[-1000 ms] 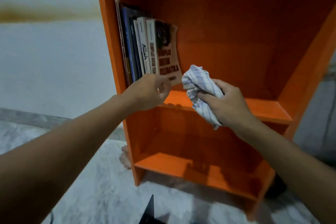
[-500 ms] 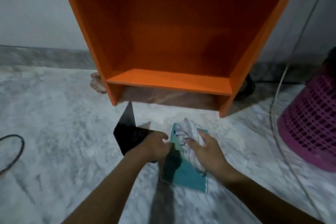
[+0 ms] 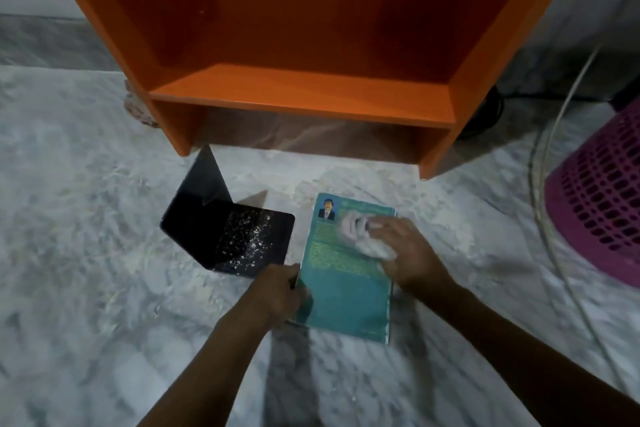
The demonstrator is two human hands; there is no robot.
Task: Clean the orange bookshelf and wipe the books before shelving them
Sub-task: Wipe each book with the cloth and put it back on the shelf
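The teal paperback book (image 3: pixel 343 291) lies flat on the grey marbled floor (image 3: pixel 86 253), just in front of the orange wooden bookshelf (image 3: pixel 301 94). The left hand (image 3: pixel 277 295) pinches its near left edge. The right hand (image 3: pixel 408 253) presses a crumpled pale cloth (image 3: pixel 360 236) onto the cover. Wiping seems underway, with shelving still to do. A black L-shaped plate flecked with white (image 3: pixel 235 239) sits just left. A purple plastic basket (image 3: pixel 599 211) and a pale cable (image 3: pixel 547 184) lie to the right, out of the way.
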